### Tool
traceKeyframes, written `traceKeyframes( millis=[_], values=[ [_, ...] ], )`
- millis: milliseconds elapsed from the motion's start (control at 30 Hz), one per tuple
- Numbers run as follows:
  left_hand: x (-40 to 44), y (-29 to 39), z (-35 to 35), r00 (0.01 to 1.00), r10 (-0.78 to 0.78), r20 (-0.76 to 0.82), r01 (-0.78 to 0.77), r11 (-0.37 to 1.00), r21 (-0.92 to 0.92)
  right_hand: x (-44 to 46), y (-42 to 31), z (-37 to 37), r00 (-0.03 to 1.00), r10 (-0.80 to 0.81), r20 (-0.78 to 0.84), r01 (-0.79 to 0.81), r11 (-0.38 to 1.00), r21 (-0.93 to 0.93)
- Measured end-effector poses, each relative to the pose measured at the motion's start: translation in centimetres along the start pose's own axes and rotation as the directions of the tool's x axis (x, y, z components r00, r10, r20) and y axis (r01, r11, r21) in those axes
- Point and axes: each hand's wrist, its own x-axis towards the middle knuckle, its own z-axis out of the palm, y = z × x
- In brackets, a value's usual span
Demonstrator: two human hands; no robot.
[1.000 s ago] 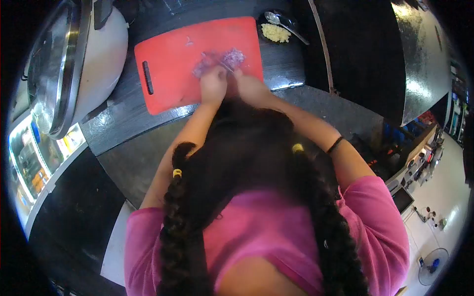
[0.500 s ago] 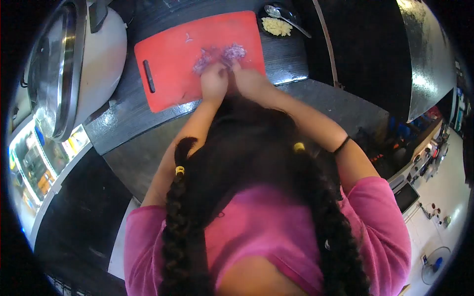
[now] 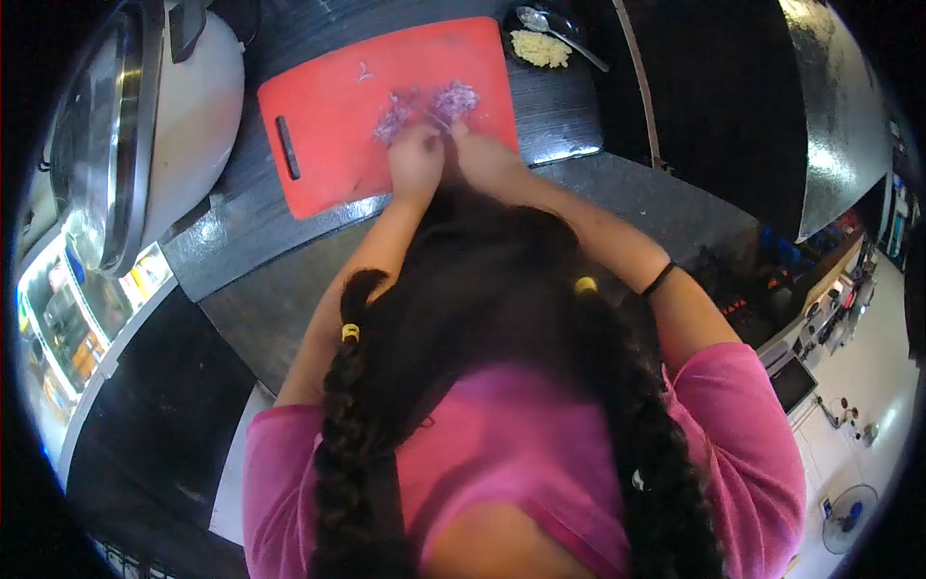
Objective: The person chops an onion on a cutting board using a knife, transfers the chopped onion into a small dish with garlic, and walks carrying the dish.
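Note:
A red cutting board [image 3: 333, 111] lies on the dark counter. Two small heaps of finely chopped purple onion, a left heap [image 3: 393, 116] and a right heap [image 3: 456, 99], sit near its middle. My left hand [image 3: 417, 159] is closed just below the left heap, fingers curled. Beside it, my right hand [image 3: 490, 166] is closed below the right heap, its fingertips close to the left hand. A thin pale edge shows between the hands and the heaps; I cannot tell what it is. Whatever the fingers hold is hidden and blurred.
A black dish [image 3: 513, 19] at the board's upper right holds a spoon [image 3: 569, 41] and chopped pale yellow bits [image 3: 540, 49]. On the left stands a large white pot-like appliance [image 3: 198, 125] with its glass lid [image 3: 106, 145] raised. A small onion scrap [image 3: 364, 70] lies on the board.
Both hands stay closed at the onion, with only a slight shift. The board and heaps appear a little further left and up in view.

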Motion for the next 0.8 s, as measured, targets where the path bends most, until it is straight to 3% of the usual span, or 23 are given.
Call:
traceKeyframes(
  millis=[200, 233, 300, 400, 500, 533, 567, 633, 700, 767, 800],
  values=[
    [0.0, 0.3, -0.1, 1.000, -0.013, 0.006, 0.013, 0.999, -0.030, 0.3, 0.0, -0.4, 0.984, 0.173, -0.026, -0.170, 0.979, 0.109],
    [0.3, 0.6, -0.2, 1.000, -0.012, -0.002, 0.012, 0.999, -0.031, -0.1, 0.1, -0.6, 0.985, 0.169, -0.030, -0.165, 0.981, 0.103],
    [0.1, 1.2, -0.4, 0.997, -0.062, 0.049, 0.065, 0.996, -0.068, -1.1, 0.3, -0.7, 0.999, 0.040, 0.002, -0.039, 0.995, -0.092],
    [0.7, 2.0, -0.1, 0.988, -0.102, 0.116, 0.108, 0.993, -0.049, 0.9, -0.6, -1.8, 0.993, -0.094, -0.076, 0.084, 0.988, -0.133],
    [2.6, 2.7, -2.2, 0.991, -0.107, 0.078, 0.110, 0.993, -0.031, 1.5, 0.2, -4.0, 0.971, -0.161, -0.175, 0.149, 0.986, -0.081],
    [2.9, 2.4, -3.2, 0.977, -0.188, 0.105, 0.189, 0.982, -0.004, 1.4, 0.4, -4.8, 0.990, 0.011, -0.138, -0.016, 0.999, -0.035],
    [3.1, 2.0, -4.2, 0.977, -0.185, 0.102, 0.187, 0.982, -0.006, 0.8, 0.8, -5.3, 0.990, 0.008, -0.142, -0.014, 0.999, -0.037],
    [3.7, 0.5, -5.7, 0.994, -0.026, -0.103, 0.023, 0.999, -0.035, -0.4, 1.7, -6.2, 0.973, 0.054, -0.225, -0.068, 0.996, -0.058],
    [2.7, -2.5, -4.3, 0.994, -0.035, -0.100, 0.036, 0.999, 0.008, 0.8, 3.9, -3.8, 0.962, 0.125, -0.241, -0.123, 0.992, 0.022],
    [2.2, -3.7, -3.3, 0.987, 0.119, -0.106, -0.106, 0.987, 0.121, 0.5, 4.2, -2.4, 0.958, 0.156, -0.238, -0.160, 0.987, 0.006],
    [2.4, -3.5, -2.8, 0.988, 0.121, -0.101, -0.108, 0.987, 0.123, 0.5, 4.0, -1.8, 0.958, 0.158, -0.238, -0.160, 0.987, 0.011]
  ],
)
